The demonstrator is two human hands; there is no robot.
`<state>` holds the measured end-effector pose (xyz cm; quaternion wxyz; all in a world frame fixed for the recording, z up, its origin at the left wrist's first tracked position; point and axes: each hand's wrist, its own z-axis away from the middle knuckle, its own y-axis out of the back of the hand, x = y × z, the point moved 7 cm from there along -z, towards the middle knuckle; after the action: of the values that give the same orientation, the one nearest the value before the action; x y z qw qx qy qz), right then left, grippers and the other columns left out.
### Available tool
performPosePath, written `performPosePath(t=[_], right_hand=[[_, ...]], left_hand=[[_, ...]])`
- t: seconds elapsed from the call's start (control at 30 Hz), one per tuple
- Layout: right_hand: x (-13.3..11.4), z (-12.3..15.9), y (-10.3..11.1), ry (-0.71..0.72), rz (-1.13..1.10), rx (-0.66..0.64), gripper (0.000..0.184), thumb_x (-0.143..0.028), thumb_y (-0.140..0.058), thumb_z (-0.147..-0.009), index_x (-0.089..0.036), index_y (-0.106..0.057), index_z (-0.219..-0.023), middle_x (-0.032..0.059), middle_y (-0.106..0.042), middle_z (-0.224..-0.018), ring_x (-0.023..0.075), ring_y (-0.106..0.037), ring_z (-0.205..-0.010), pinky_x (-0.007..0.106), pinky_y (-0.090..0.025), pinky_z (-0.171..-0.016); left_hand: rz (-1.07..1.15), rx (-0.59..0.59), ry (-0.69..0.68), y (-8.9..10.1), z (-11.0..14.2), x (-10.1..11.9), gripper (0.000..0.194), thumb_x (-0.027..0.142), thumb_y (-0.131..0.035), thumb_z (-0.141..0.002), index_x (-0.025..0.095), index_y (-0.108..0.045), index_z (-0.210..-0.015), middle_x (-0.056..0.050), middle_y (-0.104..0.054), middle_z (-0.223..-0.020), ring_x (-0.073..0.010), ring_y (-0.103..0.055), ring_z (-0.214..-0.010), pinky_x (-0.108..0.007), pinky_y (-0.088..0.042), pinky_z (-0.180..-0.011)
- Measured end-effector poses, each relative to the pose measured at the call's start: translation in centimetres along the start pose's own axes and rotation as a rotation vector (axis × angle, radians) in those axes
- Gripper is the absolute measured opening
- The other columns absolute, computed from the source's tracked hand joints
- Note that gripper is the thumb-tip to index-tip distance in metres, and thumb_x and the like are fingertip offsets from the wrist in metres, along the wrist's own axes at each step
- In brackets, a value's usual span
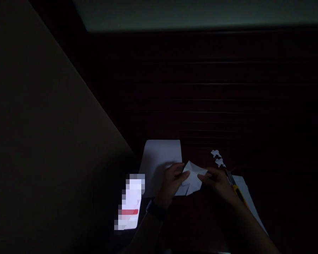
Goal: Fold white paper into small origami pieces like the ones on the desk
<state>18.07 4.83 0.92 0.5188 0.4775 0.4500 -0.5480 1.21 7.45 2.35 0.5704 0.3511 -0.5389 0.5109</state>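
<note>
Between my two hands is a folded piece of white paper (193,180) with creases and pointed corners. My left hand (174,180) pinches its left side, thumb on top. On the right side my right hand (214,179) grips the same paper, its thumb also lying on the upper face. The fingers beneath are partly hidden. A white sheet of paper (161,155) lies flat under and beyond my left hand. Just past my right hand rests a yellow-handled cutter knife (238,192).
Two small folded paper pieces (217,158) lie beyond my right hand. More white paper (251,201) sits under the knife by my right forearm. A lit phone (131,201) with a blurred screen stands left of my left wrist. A pale wall (55,123) rises at left. The scene is dim.
</note>
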Motion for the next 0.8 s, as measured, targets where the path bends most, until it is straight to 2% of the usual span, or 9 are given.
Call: performPosePath(t=[0.07, 0.17, 0.23, 0.43, 0.5, 0.6, 0.67, 0.8], right_hand=[[0.1, -0.1, 0.0, -0.003, -0.101, 0.012, 0.026, -0.036, -0.07, -0.069, -0.016, -0.065, -0.085, 0.0003, -0.063, -0.062, 0.0163, -0.058, -0.057, 0.026, -0.044, -0.053], [0.4, -0.3, 0.1, -0.001, -0.216, 0.07, 0.033, -0.036, -0.069, -0.07, -0.017, -0.063, -0.097, 0.0017, -0.066, -0.068, 0.0174, -0.06, -0.061, 0.028, -0.046, -0.057], [0.7, -0.5, 0.2, 0.006, -0.199, 0.108, 0.034, -0.036, -0.07, -0.07, -0.017, -0.062, -0.098, 0.0017, -0.066, -0.067, 0.0181, -0.061, -0.061, 0.028, -0.046, -0.057], [0.8, -0.7, 0.9, 0.05, -0.098, 0.209, 0.036, -0.037, -0.071, -0.069, -0.018, -0.061, -0.097, 0.0032, -0.068, -0.069, 0.0218, -0.063, -0.068, 0.032, -0.049, -0.062], [0.8, -0.6, 0.8, 0.055, -0.092, 0.206, 0.031, -0.037, -0.07, -0.069, -0.018, -0.063, -0.092, 0.0037, -0.069, -0.071, 0.0213, -0.063, -0.068, 0.031, -0.049, -0.062], [1.1, -0.6, 0.5, 0.053, -0.115, 0.21, 0.027, -0.038, -0.07, -0.069, -0.018, -0.064, -0.086, 0.0044, -0.07, -0.075, 0.0204, -0.063, -0.066, 0.029, -0.048, -0.058], [1.4, -0.6, 0.3, 0.062, -0.135, 0.229, 0.026, -0.037, -0.069, -0.069, -0.018, -0.064, -0.086, 0.0048, -0.07, -0.077, 0.0199, -0.063, -0.065, 0.029, -0.047, -0.057], [2.2, -0.6, 0.1, 0.053, -0.143, 0.23, 0.024, -0.035, -0.066, -0.07, -0.019, -0.063, -0.087, 0.0048, -0.069, -0.077, 0.02, -0.063, -0.063, 0.029, -0.047, -0.056]], left_hand=[[0.017, -0.064, 0.011, -0.5, 0.1, -0.1, 0.034, 0.033, -0.068, -0.07, 0.012, -0.066, -0.096, -0.011, -0.069, -0.088, -0.0216, -0.065, -0.075, -0.028, -0.049, -0.062], [0.12, -0.121, 0.036, -1.2, 0.5, -0.2, 0.04, 0.034, -0.065, -0.072, 0.012, -0.063, -0.106, -0.012, -0.068, -0.092, -0.0232, -0.064, -0.08, -0.032, -0.05, -0.069], [0.177, -0.12, 0.054, -1.5, 0.8, -0.1, 0.043, 0.035, -0.065, -0.073, 0.012, -0.062, -0.109, -0.012, -0.068, -0.094, -0.0235, -0.063, -0.082, -0.034, -0.05, -0.071], [0.216, -0.094, 0.082, -1.9, 1.2, 0.2, 0.041, 0.043, -0.057, -0.078, 0.011, -0.067, -0.101, -0.014, -0.066, -0.097, -0.0241, -0.061, -0.087, -0.033, -0.048, -0.073], [0.188, -0.074, 0.084, -1.9, 1.2, 0.0, 0.041, 0.044, -0.057, -0.078, 0.012, -0.067, -0.1, -0.014, -0.066, -0.098, -0.024, -0.061, -0.09, -0.031, -0.048, -0.072], [0.138, -0.035, 0.093, -1.6, 1.1, -0.6, 0.045, 0.042, -0.063, -0.073, 0.017, -0.062, -0.11, -0.011, -0.065, -0.101, -0.0217, -0.061, -0.09, -0.027, -0.047, -0.067], [0.119, -0.051, 0.105, -1.7, 1.0, -1.3, 0.048, 0.041, -0.065, -0.071, 0.018, -0.059, -0.112, -0.01, -0.065, -0.1, -0.0202, -0.061, -0.085, -0.025, -0.047, -0.063], [0.063, -0.086, 0.124, -2.0, 0.8, -2.3, 0.039, 0.045, -0.06, -0.075, 0.013, -0.066, -0.097, -0.009, -0.066, -0.084, -0.0165, -0.06, -0.071, -0.022, -0.043, -0.055]])
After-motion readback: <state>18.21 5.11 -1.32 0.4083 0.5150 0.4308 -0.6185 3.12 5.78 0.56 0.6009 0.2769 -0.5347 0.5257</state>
